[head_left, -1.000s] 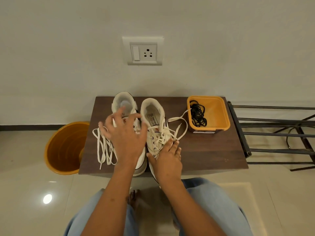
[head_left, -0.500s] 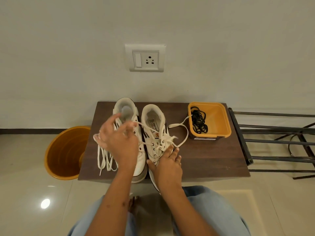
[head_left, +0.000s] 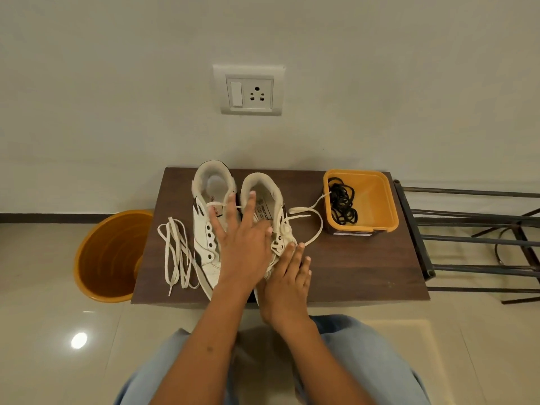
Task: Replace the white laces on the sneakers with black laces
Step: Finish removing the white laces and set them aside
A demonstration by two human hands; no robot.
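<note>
White sneakers [head_left: 210, 229] lie under your spread, flat left hand [head_left: 244, 249]; your right hand [head_left: 287, 285] presses the toe, fingers straight. Tongue labels unreadable. Black laces [head_left: 343, 204] sit right, in the orange tub [head_left: 377, 200], on a dark wood table [head_left: 365, 267].

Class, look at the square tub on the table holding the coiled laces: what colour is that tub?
The tub is orange-yellow, seen best in the head view.

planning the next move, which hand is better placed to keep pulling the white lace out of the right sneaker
Left hand: fingers spread over the laced eyelets of the right sneaker. Right hand rests on its toe, steadying it.
</note>
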